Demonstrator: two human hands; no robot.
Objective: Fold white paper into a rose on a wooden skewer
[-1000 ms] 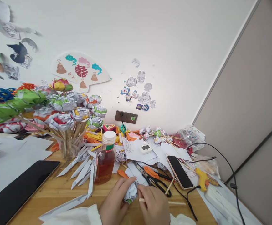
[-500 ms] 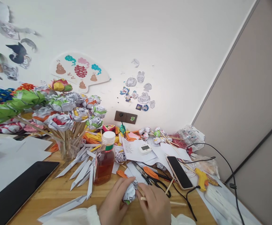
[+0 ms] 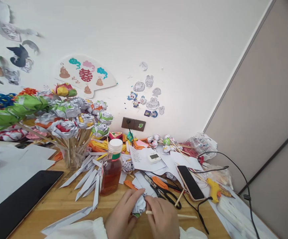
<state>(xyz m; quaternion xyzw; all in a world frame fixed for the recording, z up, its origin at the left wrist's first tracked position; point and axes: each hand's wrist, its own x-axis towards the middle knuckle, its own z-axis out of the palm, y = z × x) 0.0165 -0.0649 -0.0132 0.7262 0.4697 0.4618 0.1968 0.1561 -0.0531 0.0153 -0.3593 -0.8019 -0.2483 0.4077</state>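
A white paper flower (image 3: 139, 205) with a bit of green at its lower side is held just above the wooden table. My left hand (image 3: 123, 212) is closed round its left side, with the thumb and fingers on the petals. My right hand (image 3: 162, 215) is closed on a thin wooden stick (image 3: 187, 216), whose blunt end pokes out at the left of the fingers. The right fingertips also touch the flower's right edge. Whether the stick joins the flower cannot be seen.
A bottle of reddish drink (image 3: 111, 169) stands left of my hands, by folded paper strips (image 3: 87, 181). Black scissors (image 3: 162, 192), a phone (image 3: 190, 182) and a yellow glue gun (image 3: 213, 190) lie to the right. A vase (image 3: 75, 156) of paper flowers stands at the left.
The right hand has shifted slightly left and its fingertips have closed in on the flower. The flower and left hand have moved a little to the right.
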